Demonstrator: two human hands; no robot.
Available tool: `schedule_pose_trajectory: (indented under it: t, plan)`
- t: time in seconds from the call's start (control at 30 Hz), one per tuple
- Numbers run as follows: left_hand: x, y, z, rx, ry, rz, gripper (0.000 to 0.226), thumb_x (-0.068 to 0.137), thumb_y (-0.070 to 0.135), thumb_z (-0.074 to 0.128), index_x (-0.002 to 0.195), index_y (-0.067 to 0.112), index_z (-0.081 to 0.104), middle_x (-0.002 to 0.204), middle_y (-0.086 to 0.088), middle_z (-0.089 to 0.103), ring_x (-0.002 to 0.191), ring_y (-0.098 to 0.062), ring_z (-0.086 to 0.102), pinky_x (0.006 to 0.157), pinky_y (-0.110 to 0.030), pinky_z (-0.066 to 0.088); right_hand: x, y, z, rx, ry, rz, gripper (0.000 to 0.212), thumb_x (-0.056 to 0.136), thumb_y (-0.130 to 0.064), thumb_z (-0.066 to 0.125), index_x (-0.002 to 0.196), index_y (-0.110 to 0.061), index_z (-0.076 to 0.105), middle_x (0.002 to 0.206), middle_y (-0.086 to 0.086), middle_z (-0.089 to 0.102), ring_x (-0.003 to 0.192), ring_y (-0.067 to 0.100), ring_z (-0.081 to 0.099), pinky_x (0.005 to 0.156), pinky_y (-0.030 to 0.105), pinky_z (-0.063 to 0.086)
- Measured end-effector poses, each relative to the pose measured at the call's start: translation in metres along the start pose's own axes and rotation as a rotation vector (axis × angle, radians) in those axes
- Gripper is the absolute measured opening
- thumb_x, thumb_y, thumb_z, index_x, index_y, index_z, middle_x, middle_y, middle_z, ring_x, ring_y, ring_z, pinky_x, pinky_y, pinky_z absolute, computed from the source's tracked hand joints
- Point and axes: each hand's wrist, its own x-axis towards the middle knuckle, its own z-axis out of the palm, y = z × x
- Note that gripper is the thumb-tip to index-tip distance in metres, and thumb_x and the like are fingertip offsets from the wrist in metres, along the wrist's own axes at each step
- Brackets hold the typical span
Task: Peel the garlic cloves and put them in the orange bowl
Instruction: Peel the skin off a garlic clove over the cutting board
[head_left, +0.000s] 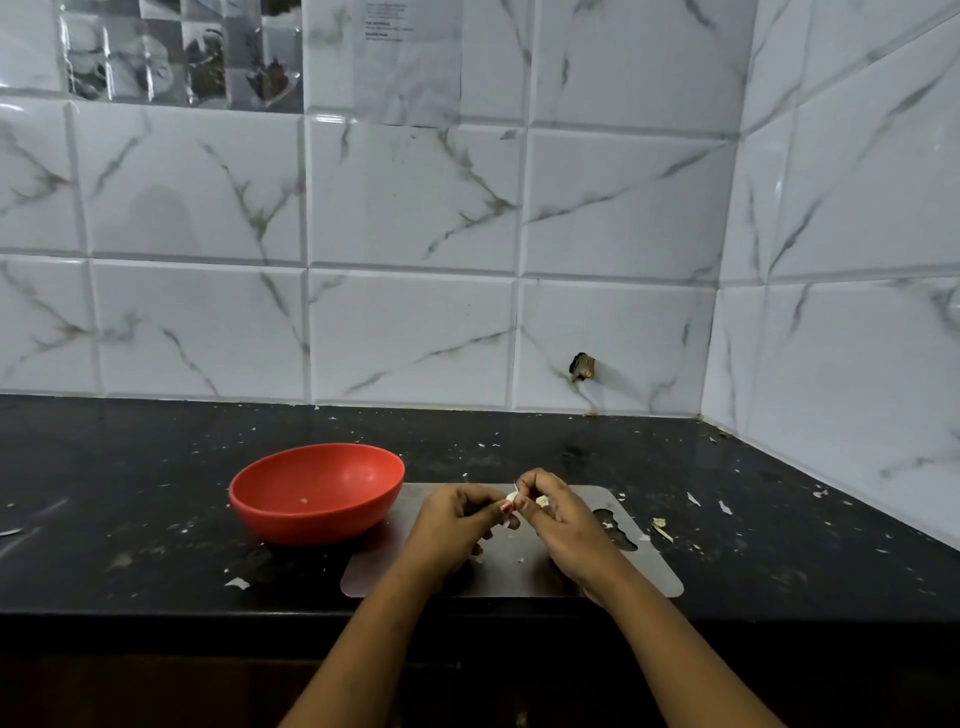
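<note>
The left hand (457, 525) and right hand (563, 525) are pinched on one garlic clove (511, 499), seemingly part-skinned; it should be stripped clean before the orange bowl (311, 526) is reached.

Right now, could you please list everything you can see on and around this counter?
bowl: one, orange, on the counter left of the board; a small pale bit inside
board: one, grey metal, on the counter below the hands
garlic clove: one, whitish, between both hands above the board
peel scraps: many, pale, scattered over counter and board
counter: one, black
wall tiles: white, grey-veined, behind and right; one has a dark hole
printed sheet: one, white, high on the wall
picture sheet: one, grey, beside it
left hand: pinches the clove
right hand: pinches the clove
</note>
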Motion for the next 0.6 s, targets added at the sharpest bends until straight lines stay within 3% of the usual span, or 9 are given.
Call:
schedule_pose_trajectory:
  t: [0.17,0.4,0.5,0.6]
  plan:
    - [0.0,0.001,0.001,-0.069,0.091,-0.042,0.014,0.091,0.015,0.06,0.086,0.02,0.073,0.075,0.001,0.069,0.058,-0.006,0.05,0.049,-0.018,0.041,-0.003,-0.011,0.002,-0.11,0.049,-0.095,0.019,0.097,-0.014,0.053,0.08,-0.022,0.049,0.088,-0.007,0.051,0.073,-0.008,0.048,0.069,0.009,0.036]
    - [0.0,0.005,-0.004,-0.225,0.148,-0.112,0.016,0.092,0.017,0.059,0.081,0.018,0.07,0.058,0.009,0.061,0.056,-0.006,0.05,0.048,-0.017,0.04,-0.007,-0.014,0.003,-0.165,0.027,-0.156,0.019,0.093,-0.013,0.058,0.081,-0.025,0.052,0.085,-0.009,0.053,0.067,-0.004,0.047,0.064,0.009,0.036]
    - [0.0,0.006,-0.003,-0.222,0.119,-0.106,0.017,0.093,0.015,0.056,0.083,0.018,0.07,0.058,0.01,0.061,0.055,-0.005,0.05,0.049,-0.016,0.039,-0.006,-0.013,0.002,-0.076,0.069,-0.13,0.016,0.087,-0.016,0.068,0.085,-0.022,0.054,0.081,-0.008,0.056,0.056,0.001,0.044,0.057,0.011,0.037]
    - [0.0,0.005,-0.002,-0.204,0.088,-0.098,0.019,0.095,0.012,0.052,0.087,0.015,0.069,0.068,0.007,0.066,0.051,-0.002,0.049,0.047,-0.014,0.038,-0.005,-0.012,0.001,0.056,0.116,-0.035,0.01,0.091,-0.019,0.063,0.093,-0.024,0.055,0.085,-0.003,0.062,0.056,0.003,0.046,0.053,0.016,0.039]
